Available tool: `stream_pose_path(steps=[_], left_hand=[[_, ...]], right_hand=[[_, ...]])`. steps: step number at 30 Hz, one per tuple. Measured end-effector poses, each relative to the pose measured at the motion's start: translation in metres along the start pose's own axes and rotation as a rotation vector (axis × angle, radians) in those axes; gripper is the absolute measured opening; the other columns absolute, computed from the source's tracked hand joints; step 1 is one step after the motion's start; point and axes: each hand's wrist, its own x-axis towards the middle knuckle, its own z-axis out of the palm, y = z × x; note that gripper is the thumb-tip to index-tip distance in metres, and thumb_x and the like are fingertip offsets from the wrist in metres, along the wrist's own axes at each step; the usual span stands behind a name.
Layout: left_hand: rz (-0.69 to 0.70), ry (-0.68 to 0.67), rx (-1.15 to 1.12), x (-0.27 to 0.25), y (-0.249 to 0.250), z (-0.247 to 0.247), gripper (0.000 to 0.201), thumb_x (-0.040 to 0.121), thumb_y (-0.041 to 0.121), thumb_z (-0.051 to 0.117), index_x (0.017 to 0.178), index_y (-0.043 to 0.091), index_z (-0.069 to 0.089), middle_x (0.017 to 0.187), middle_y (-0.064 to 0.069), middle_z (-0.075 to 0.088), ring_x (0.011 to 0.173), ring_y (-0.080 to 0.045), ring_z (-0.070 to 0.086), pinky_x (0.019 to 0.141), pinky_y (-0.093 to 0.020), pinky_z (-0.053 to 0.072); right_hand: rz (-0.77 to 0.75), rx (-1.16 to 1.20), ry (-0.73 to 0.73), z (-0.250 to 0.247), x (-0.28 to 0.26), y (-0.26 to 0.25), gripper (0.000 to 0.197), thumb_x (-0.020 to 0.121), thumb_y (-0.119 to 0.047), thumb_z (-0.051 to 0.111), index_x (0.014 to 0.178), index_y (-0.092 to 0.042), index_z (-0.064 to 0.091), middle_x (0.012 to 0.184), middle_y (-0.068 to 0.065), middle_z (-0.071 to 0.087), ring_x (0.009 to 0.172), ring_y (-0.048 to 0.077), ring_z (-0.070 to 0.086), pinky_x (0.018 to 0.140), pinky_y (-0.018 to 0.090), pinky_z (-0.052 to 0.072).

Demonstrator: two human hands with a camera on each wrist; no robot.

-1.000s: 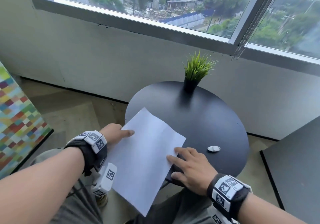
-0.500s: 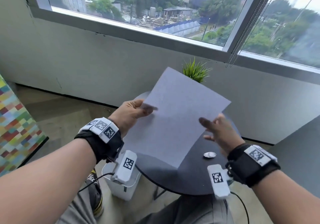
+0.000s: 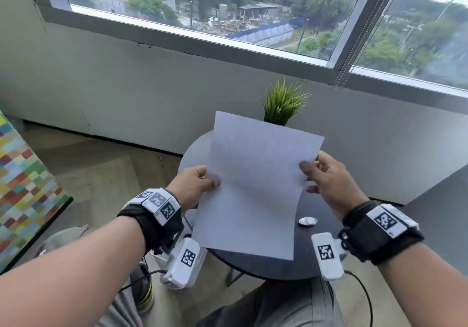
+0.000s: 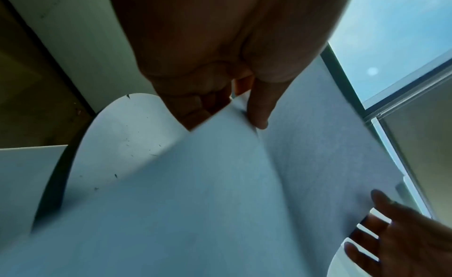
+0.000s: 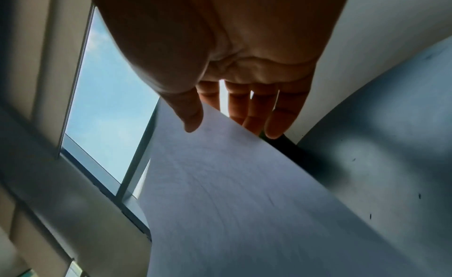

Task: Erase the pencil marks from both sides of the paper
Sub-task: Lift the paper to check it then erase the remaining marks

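Paper (image 3: 255, 187) held upright above table (image 3: 266, 263), long axis near vertical, top tilted away. Left hand (image 3: 192, 190) pinches left edge; right hand (image 3: 329, 182) pinches right edge.

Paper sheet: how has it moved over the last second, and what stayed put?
The paper went from lying flat on the round table to being held up above it. The left hand now pinches its left edge and the right hand its right edge. The eraser and potted plant stayed in place.
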Motion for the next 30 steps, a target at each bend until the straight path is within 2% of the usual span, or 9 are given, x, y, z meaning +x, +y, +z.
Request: stream_pose_path(steps=[2,5,7,9,12,14,19,25,30], left_hand=[[-0.008,0.042,0.125,0.003,-0.007,0.001,0.02,0.081,0.015,0.073,0.099,0.006,0.07,0.093,-0.017,0.073,0.069,-0.023,0.064,0.058,-0.032,0.052],[-0.076,0.112,0.359,0.015,-0.033,0.0,0.051,0.06,0.035,0.075,0.095,-0.001,0.064,0.087,-0.02,0.071,0.068,-0.021,0.061,0.067,-0.044,0.056],[-0.115,0.122,0.525,0.012,-0.039,0.002,0.038,0.07,0.031,0.076,0.094,0.003,0.065,0.086,-0.012,0.071,0.071,-0.021,0.062,0.07,-0.037,0.054],[-0.125,0.155,0.705,0.007,-0.044,0.004,0.027,0.081,0.029,0.073,0.099,0.012,0.063,0.096,-0.007,0.069,0.086,-0.024,0.063,0.076,-0.035,0.051],[-0.117,0.169,0.856,0.003,-0.044,0.005,0.042,0.085,0.037,0.07,0.118,0.023,0.048,0.11,-0.001,0.058,0.099,-0.024,0.057,0.08,-0.033,0.048],[-0.049,0.122,1.029,0.0,-0.041,0.007,0.06,0.086,0.044,0.067,0.136,0.03,0.037,0.127,0.0,0.047,0.115,-0.022,0.051,0.093,-0.038,0.047],[0.204,-0.184,1.446,-0.001,-0.045,0.027,0.083,0.089,0.063,0.052,0.155,0.035,0.012,0.162,0.0,0.008,0.149,-0.021,0.01,0.118,-0.041,0.023],[0.237,-0.298,1.54,0.007,-0.064,0.054,0.106,0.077,0.086,0.042,0.157,0.03,0.0,0.165,0.001,-0.012,0.151,-0.022,-0.012,0.122,-0.049,0.002],[0.245,-0.333,1.553,0.011,-0.067,0.07,0.121,0.065,0.094,0.044,0.157,0.031,-0.005,0.164,-0.003,-0.017,0.151,-0.028,-0.014,0.121,-0.054,0.002]], right_hand=[[0.009,-0.143,0.009,-0.004,0.007,0.01,0.042,0.087,-0.046,0.064,0.094,-0.005,0.054,0.086,0.009,0.059,0.076,0.019,0.059,0.067,0.043,0.055],[0.08,-0.527,-0.122,-0.006,0.011,0.048,0.018,0.092,-0.029,0.065,0.095,-0.012,0.06,0.094,0.004,0.066,0.079,0.018,0.061,0.073,0.034,0.049],[0.138,-0.811,-0.282,-0.007,0.002,0.079,0.024,0.092,-0.03,0.061,0.115,-0.025,0.062,0.115,-0.001,0.06,0.104,0.02,0.058,0.09,0.03,0.045],[0.178,-0.984,-0.348,-0.008,-0.011,0.103,0.034,0.093,-0.034,0.055,0.127,-0.037,0.056,0.119,-0.006,0.048,0.117,0.023,0.048,0.1,0.037,0.042],[0.088,-0.996,-0.283,-0.008,-0.02,0.124,0.029,0.096,-0.029,0.052,0.123,-0.037,0.057,0.108,-0.006,0.043,0.107,0.025,0.049,0.093,0.038,0.046],[0.044,-0.994,-0.246,-0.008,-0.02,0.126,0.016,0.098,-0.034,0.052,0.113,-0.032,0.058,0.099,-0.006,0.042,0.1,0.027,0.054,0.087,0.039,0.048],[0.097,-0.921,-0.2,-0.007,-0.009,0.109,0.014,0.098,-0.04,0.047,0.102,-0.028,0.054,0.099,0.0,0.053,0.097,0.026,0.056,0.087,0.041,0.047],[-0.057,-0.922,-0.428,0.048,-0.02,0.068,0.017,0.098,-0.037,0.044,0.112,-0.03,0.05,0.104,0.0,0.061,0.097,0.025,0.055,0.08,0.037,0.046],[-0.153,-1.073,-0.395,0.071,-0.018,0.067,0.02,0.101,-0.038,0.034,0.099,-0.019,0.039,0.098,0.006,0.062,0.091,0.031,0.059,0.07,0.038,0.047]])
